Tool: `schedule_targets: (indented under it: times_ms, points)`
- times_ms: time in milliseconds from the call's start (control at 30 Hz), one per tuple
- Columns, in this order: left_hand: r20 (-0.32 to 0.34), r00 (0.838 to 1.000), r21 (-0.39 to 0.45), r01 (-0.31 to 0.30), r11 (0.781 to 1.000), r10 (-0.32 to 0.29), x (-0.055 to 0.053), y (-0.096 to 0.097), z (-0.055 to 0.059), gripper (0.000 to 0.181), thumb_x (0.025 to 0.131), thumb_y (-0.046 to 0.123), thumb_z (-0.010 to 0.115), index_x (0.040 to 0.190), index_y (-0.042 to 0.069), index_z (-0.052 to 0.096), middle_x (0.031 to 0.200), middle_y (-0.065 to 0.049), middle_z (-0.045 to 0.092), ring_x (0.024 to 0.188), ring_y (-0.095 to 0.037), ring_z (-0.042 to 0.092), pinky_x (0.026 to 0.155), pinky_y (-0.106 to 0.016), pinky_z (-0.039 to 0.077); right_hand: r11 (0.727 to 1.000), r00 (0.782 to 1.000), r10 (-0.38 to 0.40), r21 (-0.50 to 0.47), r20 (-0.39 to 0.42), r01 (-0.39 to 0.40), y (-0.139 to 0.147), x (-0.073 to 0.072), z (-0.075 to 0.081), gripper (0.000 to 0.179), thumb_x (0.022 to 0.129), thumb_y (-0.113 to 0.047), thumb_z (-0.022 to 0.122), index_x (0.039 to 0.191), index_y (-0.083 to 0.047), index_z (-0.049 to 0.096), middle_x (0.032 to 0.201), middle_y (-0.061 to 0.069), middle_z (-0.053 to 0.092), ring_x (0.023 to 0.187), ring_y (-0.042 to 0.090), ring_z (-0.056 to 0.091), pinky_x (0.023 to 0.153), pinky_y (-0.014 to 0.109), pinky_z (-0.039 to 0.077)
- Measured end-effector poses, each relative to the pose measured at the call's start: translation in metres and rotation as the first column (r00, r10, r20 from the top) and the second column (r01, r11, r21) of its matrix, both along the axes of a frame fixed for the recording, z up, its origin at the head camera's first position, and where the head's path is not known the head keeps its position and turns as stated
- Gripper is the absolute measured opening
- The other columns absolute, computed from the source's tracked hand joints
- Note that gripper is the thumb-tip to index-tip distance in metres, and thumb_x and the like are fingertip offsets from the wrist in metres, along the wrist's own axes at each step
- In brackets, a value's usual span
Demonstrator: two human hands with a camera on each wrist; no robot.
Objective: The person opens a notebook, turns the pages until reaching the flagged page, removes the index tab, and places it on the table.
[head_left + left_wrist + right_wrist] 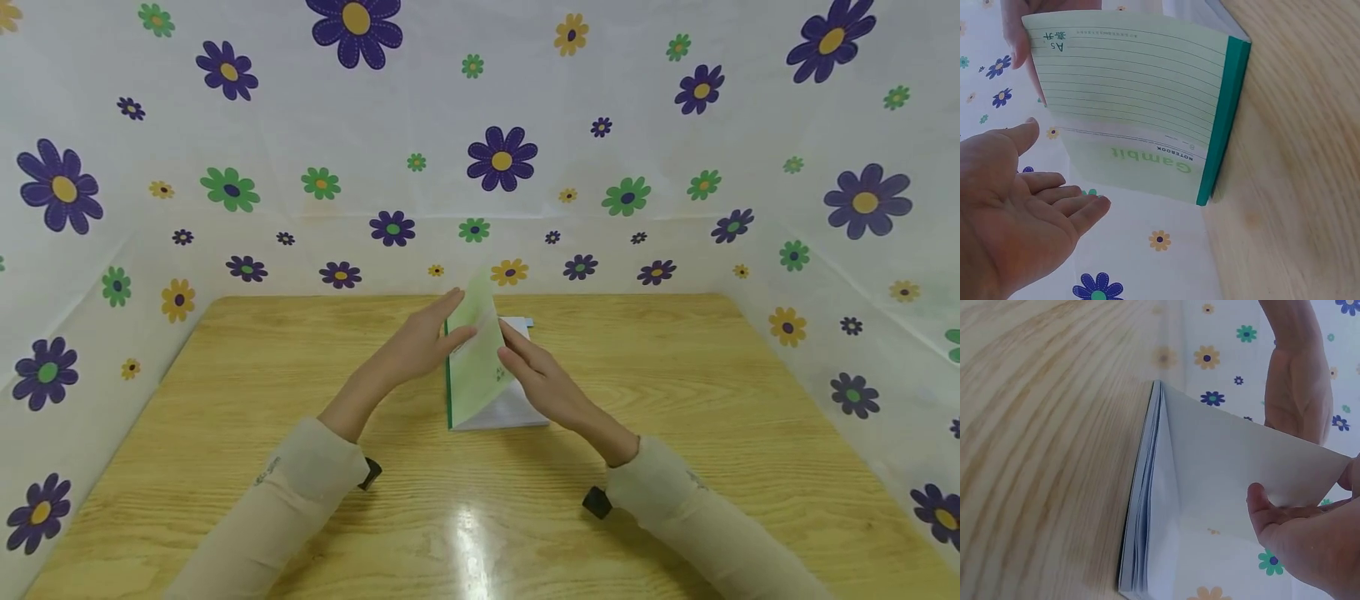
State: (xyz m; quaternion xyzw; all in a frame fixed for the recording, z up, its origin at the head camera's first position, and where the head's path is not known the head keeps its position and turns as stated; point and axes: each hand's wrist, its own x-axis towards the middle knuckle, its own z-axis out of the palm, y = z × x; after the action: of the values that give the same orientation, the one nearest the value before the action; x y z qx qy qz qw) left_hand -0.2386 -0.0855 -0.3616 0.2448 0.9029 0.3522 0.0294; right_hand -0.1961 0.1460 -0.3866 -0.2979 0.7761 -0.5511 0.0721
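A pale green notebook (476, 358) lies on the table with its front cover (1135, 94) lifted nearly upright from the green spine (1225, 119). Printed on that cover are ruled lines and "Gambit NOTEBOOK". My left hand (420, 342) is on the cover's outer side, palm facing it; the left wrist view shows the fingers relaxed and holding nothing. On the inner side, my right hand (543, 379) touches the cover near its free edge with extended fingers, the thumb (1259, 495) in front of the white inner face. White pages (1147, 487) lie beneath, partly hidden from above.
The wooden table (675, 375) extends around the notebook. White cloth walls (420, 108) with printed flowers enclose its back and sides. A small light-blue tab (530, 322) shows at the notebook's far right corner. Dark wrist devices (597, 502) sit at both sleeves.
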Motion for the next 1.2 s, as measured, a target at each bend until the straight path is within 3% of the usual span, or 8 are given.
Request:
schedule_targets:
  times_ms: [400, 633, 800, 1200]
  points:
    - [-0.01, 1.0, 0.043, 0.026, 0.999, -0.026, 0.0, 0.003, 0.012, 0.068, 0.112, 0.042, 0.043, 0.164, 0.003, 0.022, 0.17, -0.017, 0.016, 0.157, -0.032, 0.017, 0.126, -0.047, 0.02, 1.0, 0.999, 0.005, 0.012, 0.037, -0.006, -0.022, -0.002, 0.007, 0.061, 0.115, -0.035, 0.035, 0.165, -0.008, 0.016, 0.171, 0.003, 0.016, 0.156, 0.02, 0.018, 0.124, 0.046, 0.024]
    - [0.017, 0.999, 0.067, 0.032, 0.997, -0.033, -0.001, 0.001, 0.015, 0.066, 0.112, 0.038, 0.043, 0.164, 0.003, 0.021, 0.171, -0.018, 0.014, 0.155, -0.036, 0.023, 0.124, -0.05, 0.025, 1.0, 0.999, 0.011, 0.023, 0.046, -0.012, -0.029, -0.002, 0.012, 0.058, 0.115, -0.032, 0.035, 0.164, -0.006, 0.021, 0.169, 0.006, 0.024, 0.151, 0.027, 0.034, 0.116, 0.048, 0.041]
    - [0.041, 0.998, 0.09, 0.035, 0.995, -0.039, -0.001, -0.002, 0.017, 0.067, 0.112, 0.037, 0.044, 0.164, 0.002, 0.021, 0.171, -0.017, 0.016, 0.151, -0.037, 0.032, 0.12, -0.049, 0.034, 1.0, 0.998, 0.018, 0.024, 0.062, -0.02, -0.031, -0.003, 0.014, 0.058, 0.115, -0.031, 0.036, 0.165, -0.007, 0.02, 0.17, 0.005, 0.024, 0.152, 0.025, 0.032, 0.117, 0.047, 0.039]
    - [0.114, 0.993, 0.117, 0.007, 0.993, -0.021, 0.001, -0.011, 0.02, 0.065, 0.112, 0.032, 0.046, 0.164, 0.004, 0.02, 0.169, -0.014, 0.024, 0.148, -0.036, 0.039, 0.12, -0.047, 0.034, 0.999, 0.998, 0.016, 0.047, 0.058, -0.019, -0.025, -0.006, 0.011, 0.056, 0.114, -0.032, 0.038, 0.165, -0.012, 0.025, 0.168, 0.006, 0.029, 0.147, 0.032, 0.041, 0.116, 0.053, 0.039]
